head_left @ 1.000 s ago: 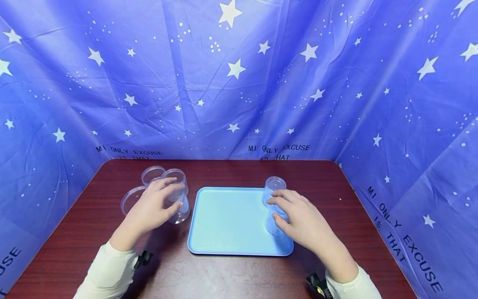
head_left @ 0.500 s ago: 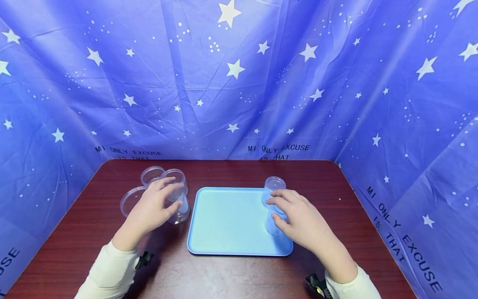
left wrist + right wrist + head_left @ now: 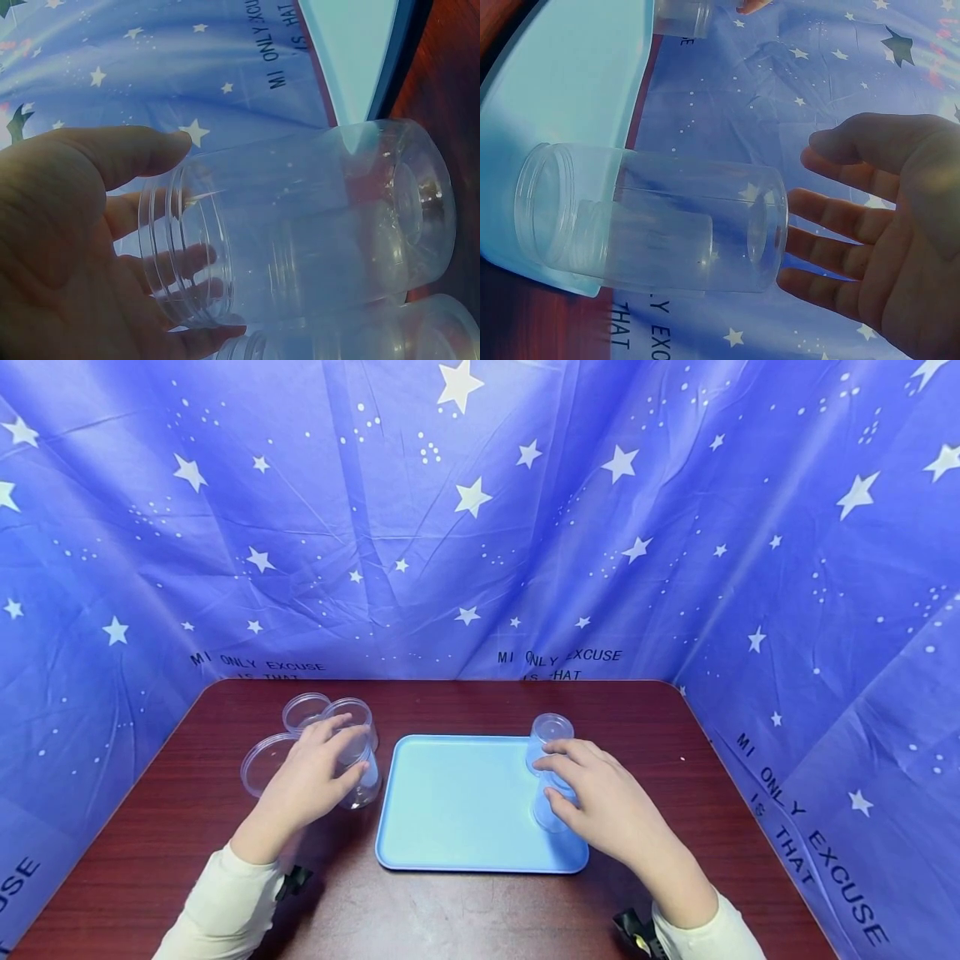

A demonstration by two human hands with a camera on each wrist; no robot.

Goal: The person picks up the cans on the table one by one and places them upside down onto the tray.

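Note:
In the head view my left hand [image 3: 303,777] hovers with spread fingers at the mouth of a clear plastic jar [image 3: 362,789] standing on the table. The left wrist view shows this jar [image 3: 307,225] mouth up, threads by my thumb, several fingers visible through its neck. A second upright clear jar [image 3: 352,714] is behind it. On the right, my right hand [image 3: 611,797] has loosely bent fingers beside two clear jars on the blue tray [image 3: 457,802]. The near jar [image 3: 660,180] stands upside down, its base near my fingertips. No grip shows in either hand.
Two round clear pieces with rims, a far one [image 3: 306,696] and a near one [image 3: 255,768], lie left of the jars, partly hidden. The dark red wooden table [image 3: 442,918] ends at a blue star-printed curtain [image 3: 420,527] at the back and sides.

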